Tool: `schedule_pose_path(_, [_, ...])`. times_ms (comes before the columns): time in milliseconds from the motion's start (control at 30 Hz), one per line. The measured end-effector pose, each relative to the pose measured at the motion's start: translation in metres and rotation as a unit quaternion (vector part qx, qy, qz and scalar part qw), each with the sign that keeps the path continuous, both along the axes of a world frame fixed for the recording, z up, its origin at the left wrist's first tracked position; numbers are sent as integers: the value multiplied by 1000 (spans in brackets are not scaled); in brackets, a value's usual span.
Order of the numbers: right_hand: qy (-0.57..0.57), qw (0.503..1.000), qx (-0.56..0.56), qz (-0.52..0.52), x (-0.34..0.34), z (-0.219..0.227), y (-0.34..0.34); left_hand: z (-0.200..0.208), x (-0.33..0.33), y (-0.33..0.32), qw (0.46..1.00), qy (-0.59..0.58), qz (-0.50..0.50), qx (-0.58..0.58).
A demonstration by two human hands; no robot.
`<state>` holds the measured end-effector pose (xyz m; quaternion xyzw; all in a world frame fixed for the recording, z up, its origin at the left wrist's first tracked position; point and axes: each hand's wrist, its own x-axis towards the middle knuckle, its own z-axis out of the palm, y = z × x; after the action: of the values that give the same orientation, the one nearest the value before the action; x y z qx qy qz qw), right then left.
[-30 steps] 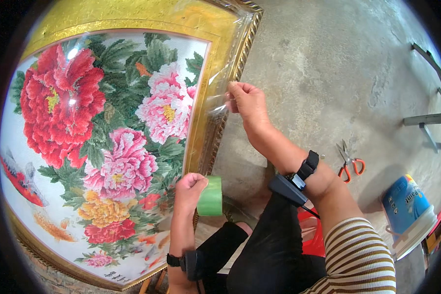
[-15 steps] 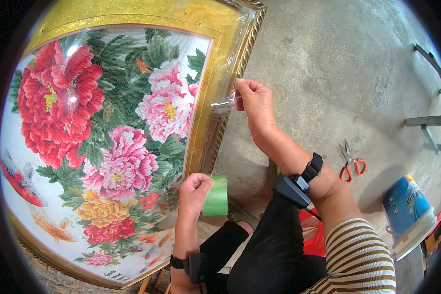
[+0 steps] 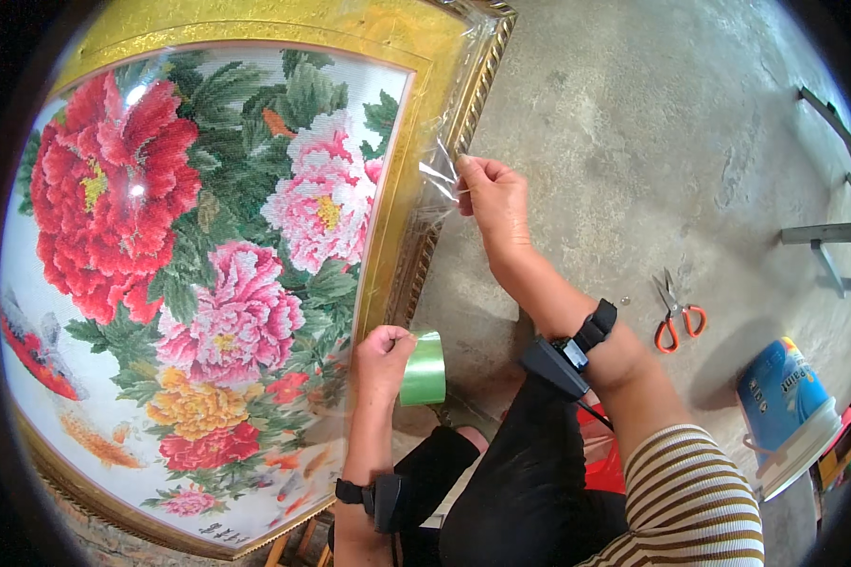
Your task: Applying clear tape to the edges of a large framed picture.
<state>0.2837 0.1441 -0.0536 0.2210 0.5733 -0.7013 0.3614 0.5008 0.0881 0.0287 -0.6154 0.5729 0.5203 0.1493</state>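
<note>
A large framed picture (image 3: pixel 227 283) of red, pink and yellow peonies fills the left side, with a gold inner mat and an ornate frame edge (image 3: pixel 477 80). My left hand (image 3: pixel 384 364) is closed on a roll of green tape (image 3: pixel 425 369), just beyond the frame's lower right side. Farther up that same side, my right hand (image 3: pixel 494 194) pinches a clear, shiny plastic strip (image 3: pixel 439 175). The strip lies crinkled over the frame's edge; whether it joins the roll cannot be made out. Fingertips of the right hand are partly hidden behind the hand.
Orange-handled scissors (image 3: pixel 680 312) lie on the concrete floor (image 3: pixel 633 123) to the right. Near them stands a blue and white bucket (image 3: pixel 787 402). Dark metal legs (image 3: pixel 827 233) show at the far right, and a red plastic object (image 3: pixel 602 454) sits beside my leg.
My left hand has shifted slightly up and right with the tape roll, which has turned a little. The clear strip by my right hand has lifted and wrinkled; that hand has barely moved.
</note>
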Motion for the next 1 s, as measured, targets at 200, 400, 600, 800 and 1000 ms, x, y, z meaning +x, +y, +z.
schedule_pose_path(200, [-23, 999, 21, 28, 4, -13, -3, -9, 7, 0, 1000, 5, 3, 5])
schedule_pose_path(400, [37, 994, 100, 26, 10, -35, -27, -43, 20, -7, 996, -1, -12, -89])
schedule_pose_path(600, [57, 988, 137, 46, 13, -33, -29, -46, 12, -12, 983, -87, -67, -147])
schedule_pose_path(800, [198, 945, 228, 123, 18, -49, -24, -54, 10, -14, 972, -110, -116, -171])
schedule_pose_path(1000, [332, 887, 302, 106, 29, -36, -32, -56, 11, -19, 967, -111, -126, -190])
